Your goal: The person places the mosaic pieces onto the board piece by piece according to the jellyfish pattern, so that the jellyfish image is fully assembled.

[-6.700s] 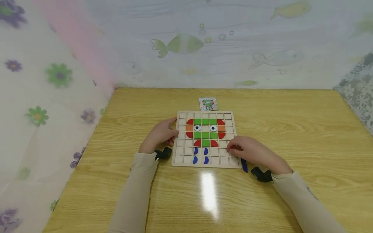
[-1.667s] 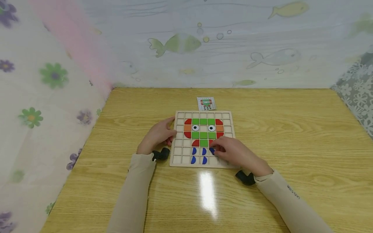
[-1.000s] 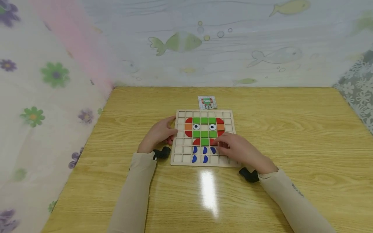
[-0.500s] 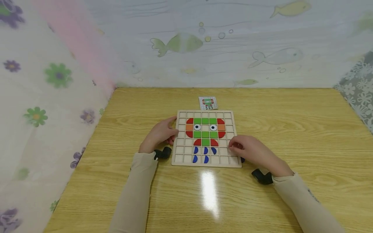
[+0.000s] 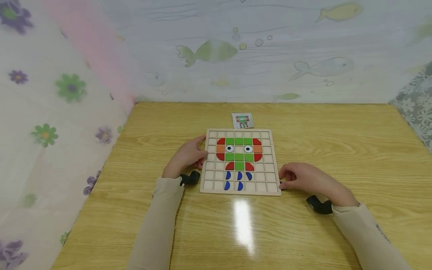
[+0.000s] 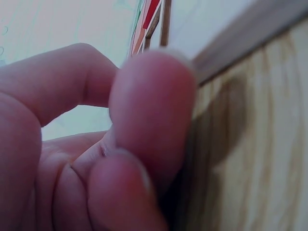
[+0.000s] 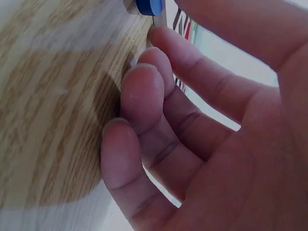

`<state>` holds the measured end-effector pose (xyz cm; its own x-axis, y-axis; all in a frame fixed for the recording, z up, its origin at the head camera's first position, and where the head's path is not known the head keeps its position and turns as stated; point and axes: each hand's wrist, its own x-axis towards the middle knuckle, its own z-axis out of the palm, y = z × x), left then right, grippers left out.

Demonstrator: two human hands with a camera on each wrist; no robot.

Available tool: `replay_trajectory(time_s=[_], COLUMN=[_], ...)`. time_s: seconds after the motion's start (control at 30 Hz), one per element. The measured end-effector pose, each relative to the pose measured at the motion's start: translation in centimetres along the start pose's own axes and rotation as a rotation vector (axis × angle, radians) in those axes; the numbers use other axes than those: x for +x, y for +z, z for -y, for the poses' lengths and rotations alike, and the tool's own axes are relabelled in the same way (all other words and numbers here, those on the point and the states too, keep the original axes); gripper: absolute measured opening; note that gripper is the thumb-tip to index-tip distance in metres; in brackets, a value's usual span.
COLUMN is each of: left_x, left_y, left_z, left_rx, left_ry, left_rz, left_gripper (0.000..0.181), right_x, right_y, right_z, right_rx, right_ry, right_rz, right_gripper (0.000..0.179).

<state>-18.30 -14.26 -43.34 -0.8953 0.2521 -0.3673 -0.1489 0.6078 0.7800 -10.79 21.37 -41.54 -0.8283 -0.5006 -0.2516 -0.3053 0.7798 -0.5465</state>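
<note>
A wooden grid board lies on the table, with red, green, orange and eye pieces forming a figure. Below the figure sit several blue half-circle pieces in their squares. My left hand rests against the board's left edge, index finger and thumb touching it; its other fingers curl beside the rim in the left wrist view. Just off the board's right edge is my right hand, fingers loosely bent above the table. A loose blue piece lies by its thumb and index finger, mostly hidden in the head view.
Behind the board lies a small picture card printed with a similar figure. The wooden table runs back to a fish-patterned wall covering. A flowered covering hangs on the left.
My right hand set another blue half-circle in the third column below the red quarter piece, let go, and moved right, off the board to the loose blue piece. The left hand stayed put.
</note>
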Motion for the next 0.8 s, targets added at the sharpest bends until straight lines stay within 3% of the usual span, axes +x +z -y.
replay_trajectory(time_s=[0.4,0.8], left_x=[-0.07,-0.03], left_y=[0.28,0.16], left_z=[0.19,0.20], left_rx=[-0.097,-0.037], left_ry=[-0.032,0.002], left_rz=[-0.001,-0.007], left_gripper=[0.073,0.074], right_x=[-0.31,-0.45], right_y=[-0.26,-0.64], right_z=[-0.12,-0.05], right_rx=[0.018,-0.032], right_ry=[-0.038,-0.039], right_rz=[0.037,-0.004], right_gripper=[0.017,0.020])
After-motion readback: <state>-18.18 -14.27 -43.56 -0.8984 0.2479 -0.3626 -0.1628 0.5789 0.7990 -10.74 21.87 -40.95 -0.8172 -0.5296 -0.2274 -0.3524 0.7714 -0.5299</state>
